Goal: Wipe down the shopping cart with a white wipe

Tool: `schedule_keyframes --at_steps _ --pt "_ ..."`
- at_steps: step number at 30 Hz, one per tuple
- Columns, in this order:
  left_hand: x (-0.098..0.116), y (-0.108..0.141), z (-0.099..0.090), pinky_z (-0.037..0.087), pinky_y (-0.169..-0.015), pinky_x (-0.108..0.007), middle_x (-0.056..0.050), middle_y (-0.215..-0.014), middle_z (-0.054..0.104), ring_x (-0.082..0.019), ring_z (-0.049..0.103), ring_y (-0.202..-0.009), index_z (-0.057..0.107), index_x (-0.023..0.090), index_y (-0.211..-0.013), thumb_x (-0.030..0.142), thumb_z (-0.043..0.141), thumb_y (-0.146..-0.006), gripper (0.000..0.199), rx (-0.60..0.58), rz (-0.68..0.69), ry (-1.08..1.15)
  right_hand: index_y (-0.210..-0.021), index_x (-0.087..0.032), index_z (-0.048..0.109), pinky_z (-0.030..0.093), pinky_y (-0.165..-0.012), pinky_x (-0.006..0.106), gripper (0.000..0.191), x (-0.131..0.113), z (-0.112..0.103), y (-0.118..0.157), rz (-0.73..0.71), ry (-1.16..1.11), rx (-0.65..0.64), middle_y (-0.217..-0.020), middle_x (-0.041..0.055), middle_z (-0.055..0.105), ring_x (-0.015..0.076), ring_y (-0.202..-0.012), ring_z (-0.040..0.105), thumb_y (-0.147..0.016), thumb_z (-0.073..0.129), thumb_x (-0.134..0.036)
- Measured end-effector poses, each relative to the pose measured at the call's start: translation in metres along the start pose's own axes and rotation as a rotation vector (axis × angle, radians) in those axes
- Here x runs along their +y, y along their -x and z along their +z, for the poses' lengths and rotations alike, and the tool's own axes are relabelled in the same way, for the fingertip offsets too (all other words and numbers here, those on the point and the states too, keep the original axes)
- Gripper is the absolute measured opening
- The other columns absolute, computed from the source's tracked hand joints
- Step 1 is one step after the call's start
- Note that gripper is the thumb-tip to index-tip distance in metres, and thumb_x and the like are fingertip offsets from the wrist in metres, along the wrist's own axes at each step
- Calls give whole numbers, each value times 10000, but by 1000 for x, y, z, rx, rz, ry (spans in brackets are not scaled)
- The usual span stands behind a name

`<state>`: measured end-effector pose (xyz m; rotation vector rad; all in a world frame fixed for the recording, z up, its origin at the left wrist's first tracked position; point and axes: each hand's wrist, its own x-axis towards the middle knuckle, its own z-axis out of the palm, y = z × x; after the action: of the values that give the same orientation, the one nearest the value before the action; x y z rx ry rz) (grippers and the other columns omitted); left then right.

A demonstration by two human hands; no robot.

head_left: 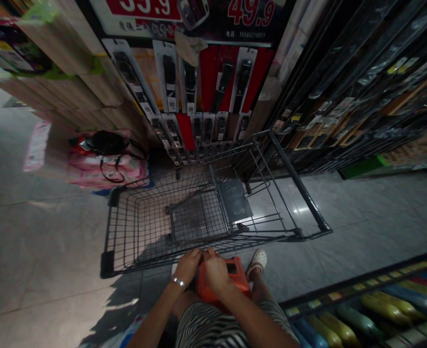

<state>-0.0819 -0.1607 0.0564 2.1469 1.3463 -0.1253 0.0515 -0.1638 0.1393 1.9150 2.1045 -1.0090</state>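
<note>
On my feed I see a silvery band, left wrist. Shorts striped black and white. Pale clog dotted with holes

Cannot see the palms of the left hand or right hand, nor tell their grip. Cannot make out the whole orange object, partly covered by the right forearm. Cannot read the price sign whole, cut by the top edge, nor the tiny labels on the hanging packages. Cannot follow the lower shelf past the right edge.
</note>
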Motion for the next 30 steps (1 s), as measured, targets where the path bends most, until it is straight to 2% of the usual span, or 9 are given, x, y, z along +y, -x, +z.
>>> schedule_keyframes --at_steps 4,8,13,18,21,25,30 --pt "-1 -1 0 475 -836 -275 -48 -993 639 -152 597 -918 615 214 -1050 210 378 -897 282 21 22 -11 -1034 -110 651 486 -780 304 441 27 -6 7 13 -27 48 -1087 159 630 234 -943 634 -754 359 64" --pt "-3 0 1 490 -830 -283 -54 -1002 648 -159 609 -921 617 214 -1082 281 370 -918 304 57 47 -24 -959 -138 662 458 -800 274 446 79 -16 21 51 -100 190 -1040 126 635 209 -917 628 -686 387 83" --pt "-4 -2 5 504 -815 -292 -53 -980 659 -166 616 -916 627 216 -1077 310 361 -924 321 89 66 -35 -903 -169 676 446 -755 253 404 148 -40 38 166 -87 326 -995 108 635 177 -807 621 -741 366 34" --pt "-4 -3 9 506 -841 -312 -64 -982 662 -175 617 -937 637 209 -1067 306 369 -922 320 93 62 -39 -914 -139 679 432 -700 272 394 189 -67 47 300 39 330 -996 143 618 193 -766 622 -790 337 12" --pt "-3 -2 9 506 -843 -311 -69 -987 661 -175 614 -951 632 207 -1083 307 366 -924 326 97 56 -38 -954 -105 667 428 -697 283 410 196 -71 46 355 97 313 -1020 169 604 216 -803 629 -786 317 27" --pt "-1 -1 7 507 -835 -300 -65 -985 661 -169 618 -936 633 212 -1072 305 371 -922 316 100 59 -37 -1059 -114 636 422 -742 281 475 188 -63 41 368 80 371 -1015 157 613 218 -853 624 -736 339 70" --pt "1 -2 -1 508 -825 -296 -59 -971 662 -168 622 -915 635 205 -1049 286 373 -917 305 101 71 -37 -841 -169 679 436 -742 257 419 148 -40 33 177 -71 299 -966 118 637 183 -809 630 -731 354 70"
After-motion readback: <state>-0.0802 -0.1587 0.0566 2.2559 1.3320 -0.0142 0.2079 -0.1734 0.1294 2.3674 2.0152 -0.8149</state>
